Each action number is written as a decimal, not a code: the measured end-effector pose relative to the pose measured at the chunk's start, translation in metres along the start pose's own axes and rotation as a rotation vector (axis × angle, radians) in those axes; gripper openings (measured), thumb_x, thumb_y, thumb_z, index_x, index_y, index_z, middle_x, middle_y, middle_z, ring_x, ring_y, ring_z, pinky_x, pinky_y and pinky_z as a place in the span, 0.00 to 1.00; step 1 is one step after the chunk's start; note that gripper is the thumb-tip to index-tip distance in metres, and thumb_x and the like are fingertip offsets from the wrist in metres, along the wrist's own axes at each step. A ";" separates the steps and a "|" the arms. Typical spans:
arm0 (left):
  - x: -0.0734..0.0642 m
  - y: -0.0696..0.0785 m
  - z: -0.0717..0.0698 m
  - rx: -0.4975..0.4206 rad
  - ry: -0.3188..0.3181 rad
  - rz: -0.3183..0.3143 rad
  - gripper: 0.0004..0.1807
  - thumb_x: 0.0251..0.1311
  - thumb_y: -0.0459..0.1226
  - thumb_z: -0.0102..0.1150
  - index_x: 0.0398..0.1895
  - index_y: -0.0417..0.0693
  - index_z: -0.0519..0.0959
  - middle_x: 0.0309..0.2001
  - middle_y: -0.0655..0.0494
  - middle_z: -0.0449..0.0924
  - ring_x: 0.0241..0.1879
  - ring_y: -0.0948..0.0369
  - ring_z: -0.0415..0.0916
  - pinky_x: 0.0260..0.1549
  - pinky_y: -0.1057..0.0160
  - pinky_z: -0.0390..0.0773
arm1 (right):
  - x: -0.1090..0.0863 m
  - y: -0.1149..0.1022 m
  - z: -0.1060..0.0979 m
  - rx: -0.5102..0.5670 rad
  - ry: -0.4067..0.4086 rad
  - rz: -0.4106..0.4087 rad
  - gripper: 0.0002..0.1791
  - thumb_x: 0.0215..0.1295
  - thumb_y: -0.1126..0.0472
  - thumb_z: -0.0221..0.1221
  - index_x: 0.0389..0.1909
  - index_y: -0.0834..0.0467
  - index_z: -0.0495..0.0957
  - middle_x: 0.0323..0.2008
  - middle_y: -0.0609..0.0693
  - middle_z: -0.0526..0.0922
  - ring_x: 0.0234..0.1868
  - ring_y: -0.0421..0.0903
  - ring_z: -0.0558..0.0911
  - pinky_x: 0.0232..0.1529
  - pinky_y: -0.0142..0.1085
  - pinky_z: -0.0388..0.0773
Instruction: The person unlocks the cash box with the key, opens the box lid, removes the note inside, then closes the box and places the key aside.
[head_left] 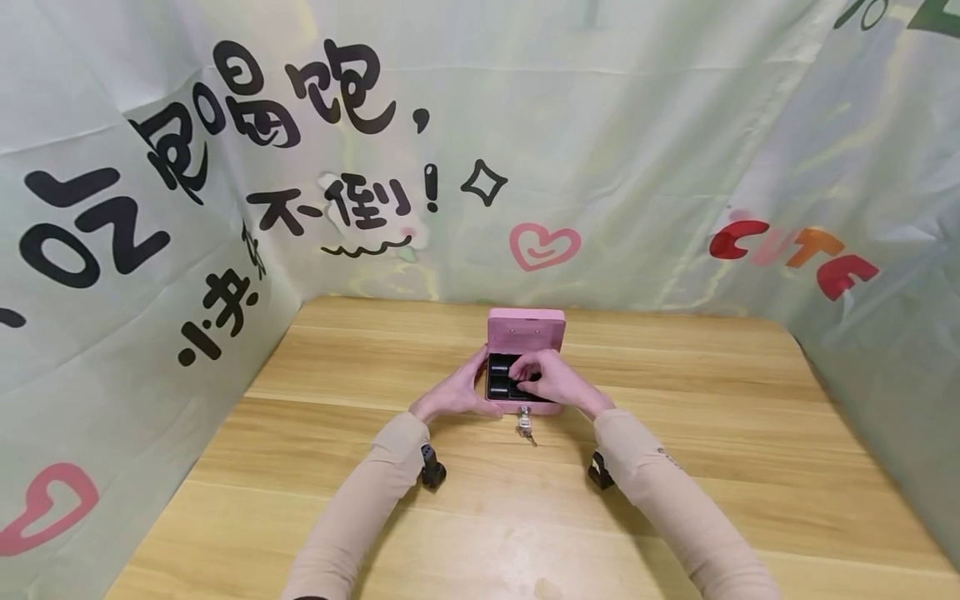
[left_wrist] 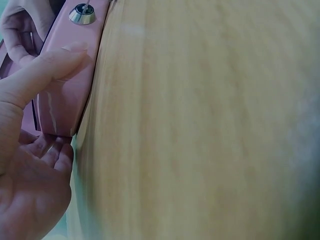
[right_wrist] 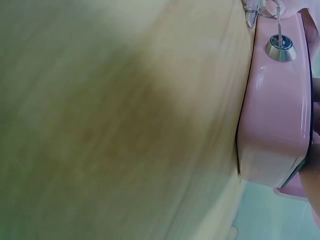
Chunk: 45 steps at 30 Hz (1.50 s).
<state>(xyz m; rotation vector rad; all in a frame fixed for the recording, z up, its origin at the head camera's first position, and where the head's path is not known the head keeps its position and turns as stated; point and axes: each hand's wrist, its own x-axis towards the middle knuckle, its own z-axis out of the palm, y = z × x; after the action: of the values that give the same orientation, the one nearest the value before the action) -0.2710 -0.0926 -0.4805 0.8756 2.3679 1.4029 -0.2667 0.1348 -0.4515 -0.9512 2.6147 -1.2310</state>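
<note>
Two grips of mine attend to one pink metal cash box (head_left: 546, 408), set on the pale wood-grain counter (head_left: 390, 358) with its front wall toward me. In the head view, its pink hinged lid (head_left: 525, 332) stands upright at the back, which leaves the black plastic compartment tray (head_left: 498, 387) reachable from above. My left grip (head_left: 467, 387) is clamped round the box's left side, I judge to stop it sliding. My right grip (head_left: 553, 377) dips to the tray with bent fingers; whether they pinch anything there I cannot tell. A silver bunch of keys (head_left: 527, 432) lies at the front.

From the left wrist, my thumb presses the front wall near the round silver lock (left_wrist: 82, 15), my other fingers at the side wall; the corner sits between them, probably braced that way to leave the lock uncovered.

From the right wrist, a slim metal key (right_wrist: 279, 24) stands in that lock, which would explain the bunch hanging there. My right fingers reach over the box's edge, tips out of sight.
</note>
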 end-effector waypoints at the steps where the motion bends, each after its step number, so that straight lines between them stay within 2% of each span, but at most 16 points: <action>1: 0.000 0.000 0.000 0.003 0.000 0.000 0.69 0.39 0.32 0.82 0.82 0.51 0.43 0.79 0.45 0.56 0.78 0.50 0.54 0.80 0.49 0.50 | 0.000 0.000 0.000 -0.007 0.001 -0.003 0.10 0.56 0.78 0.63 0.38 0.66 0.84 0.35 0.59 0.88 0.36 0.44 0.83 0.40 0.30 0.83; 7: 0.001 -0.001 0.000 0.001 -0.004 0.017 0.69 0.39 0.31 0.81 0.82 0.52 0.43 0.79 0.46 0.57 0.78 0.50 0.54 0.80 0.48 0.50 | 0.000 -0.001 0.001 -0.036 0.018 0.000 0.09 0.56 0.77 0.63 0.36 0.65 0.85 0.34 0.58 0.88 0.36 0.45 0.85 0.41 0.33 0.85; 14: 0.001 0.000 0.000 0.012 -0.004 0.003 0.69 0.40 0.32 0.81 0.82 0.52 0.43 0.78 0.45 0.57 0.78 0.51 0.55 0.80 0.49 0.50 | -0.002 -0.001 0.003 -0.031 0.059 0.008 0.09 0.55 0.77 0.64 0.35 0.65 0.86 0.33 0.58 0.89 0.37 0.47 0.87 0.43 0.38 0.87; 21: 0.002 -0.002 0.000 0.013 0.000 0.030 0.69 0.39 0.32 0.82 0.82 0.47 0.43 0.78 0.43 0.57 0.78 0.50 0.55 0.81 0.49 0.50 | -0.002 -0.004 0.002 -0.023 0.097 -0.007 0.09 0.54 0.78 0.64 0.34 0.66 0.86 0.32 0.59 0.89 0.35 0.48 0.87 0.40 0.35 0.87; 27: 0.001 0.000 -0.001 0.018 0.001 0.005 0.69 0.41 0.33 0.81 0.82 0.47 0.43 0.79 0.45 0.54 0.79 0.51 0.52 0.81 0.50 0.50 | -0.002 -0.007 -0.001 -0.020 0.106 -0.025 0.09 0.53 0.79 0.64 0.34 0.67 0.86 0.32 0.59 0.89 0.34 0.46 0.86 0.38 0.31 0.85; 32: 0.000 0.001 -0.001 0.021 0.001 -0.018 0.68 0.41 0.33 0.81 0.82 0.43 0.43 0.80 0.42 0.52 0.79 0.49 0.50 0.81 0.48 0.49 | -0.004 -0.011 -0.004 -0.016 0.114 -0.034 0.09 0.53 0.79 0.64 0.34 0.67 0.86 0.33 0.60 0.89 0.35 0.48 0.87 0.39 0.32 0.85; 35: 0.000 0.001 -0.001 0.025 0.002 -0.041 0.68 0.42 0.34 0.81 0.82 0.44 0.42 0.80 0.42 0.50 0.80 0.48 0.49 0.81 0.48 0.48 | -0.005 -0.014 -0.007 -0.013 0.122 -0.041 0.09 0.53 0.79 0.65 0.34 0.67 0.86 0.34 0.60 0.89 0.37 0.49 0.87 0.41 0.34 0.86; 39: 0.000 0.000 -0.001 0.032 0.002 -0.043 0.70 0.40 0.34 0.82 0.82 0.49 0.41 0.80 0.44 0.52 0.79 0.49 0.50 0.81 0.49 0.49 | -0.007 -0.017 -0.010 0.014 0.127 -0.047 0.08 0.54 0.78 0.64 0.35 0.68 0.86 0.35 0.62 0.89 0.38 0.51 0.88 0.41 0.35 0.87; 45: -0.001 0.001 -0.001 0.029 0.002 -0.044 0.70 0.40 0.34 0.82 0.82 0.48 0.41 0.81 0.43 0.49 0.80 0.48 0.48 0.81 0.48 0.48 | -0.011 -0.020 -0.016 0.063 0.149 -0.036 0.07 0.55 0.77 0.65 0.35 0.68 0.86 0.34 0.62 0.88 0.35 0.43 0.86 0.38 0.27 0.83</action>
<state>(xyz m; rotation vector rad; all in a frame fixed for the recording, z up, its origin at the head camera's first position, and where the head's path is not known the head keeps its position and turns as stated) -0.2701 -0.0931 -0.4793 0.8253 2.3995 1.3571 -0.2534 0.1424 -0.4285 -0.9334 2.6622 -1.4368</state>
